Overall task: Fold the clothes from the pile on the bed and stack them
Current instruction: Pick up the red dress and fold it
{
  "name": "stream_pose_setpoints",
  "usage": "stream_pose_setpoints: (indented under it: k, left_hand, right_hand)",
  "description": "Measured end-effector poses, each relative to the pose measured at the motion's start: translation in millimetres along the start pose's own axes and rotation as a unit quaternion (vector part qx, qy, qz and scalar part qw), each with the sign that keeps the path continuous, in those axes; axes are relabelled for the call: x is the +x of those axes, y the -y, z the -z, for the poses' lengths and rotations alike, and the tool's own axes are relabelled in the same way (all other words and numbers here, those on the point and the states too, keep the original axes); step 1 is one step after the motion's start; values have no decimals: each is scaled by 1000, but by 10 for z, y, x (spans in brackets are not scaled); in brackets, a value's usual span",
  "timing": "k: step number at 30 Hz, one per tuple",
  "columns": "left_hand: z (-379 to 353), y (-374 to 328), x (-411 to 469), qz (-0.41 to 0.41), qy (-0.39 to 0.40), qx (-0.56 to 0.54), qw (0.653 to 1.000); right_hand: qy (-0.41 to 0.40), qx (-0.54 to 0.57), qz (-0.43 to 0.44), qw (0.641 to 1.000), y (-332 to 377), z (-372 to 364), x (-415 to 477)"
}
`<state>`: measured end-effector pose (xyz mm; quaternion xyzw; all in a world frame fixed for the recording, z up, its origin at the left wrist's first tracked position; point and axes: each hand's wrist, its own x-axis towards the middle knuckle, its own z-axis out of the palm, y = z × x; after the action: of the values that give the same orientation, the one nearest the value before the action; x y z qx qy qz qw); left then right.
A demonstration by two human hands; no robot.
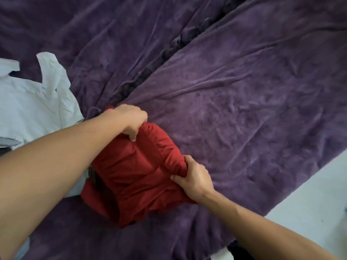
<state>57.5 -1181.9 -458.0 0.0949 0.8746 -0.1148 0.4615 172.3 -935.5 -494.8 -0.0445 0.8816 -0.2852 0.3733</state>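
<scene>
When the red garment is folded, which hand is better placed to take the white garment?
Probably the left. The left hand grips the red garment on the side nearest the white garment; the right hand grips its opposite edge, farther away.

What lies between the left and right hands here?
In the head view, only the red garment, gripped by left hand and right hand.

Soft, even, fairly bright light; shadows are faint, mostly in the blanket point(244, 109) folds. The white cloth point(28, 102) at left looks slightly washed out. Everything is mildly soft, and wide-angle stretch shows toward the borders.
</scene>
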Motion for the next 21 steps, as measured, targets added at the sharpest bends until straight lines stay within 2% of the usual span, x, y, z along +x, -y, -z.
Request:
stream_pose_setpoints:
  k: [4,8,15,21]
  left_hand:
    - [250,-19,-439,7,-75,-62,995]
    - [835,-407,-742,-1,-153,-104,983]
    - [2316,-1564,-865,-31,-252,-129,959]
    - [3657,-2672,-784,-42,-297,-129,945]
  right_hand:
    - [-46,-98,81,991,-28,696,-112]
    - [-114,-153,135,972,-164,1590,-270]
    - [-219,-182,157,946,-891,3347,-578]
    - [-275,-212,163,923,-1724,4837,-791]
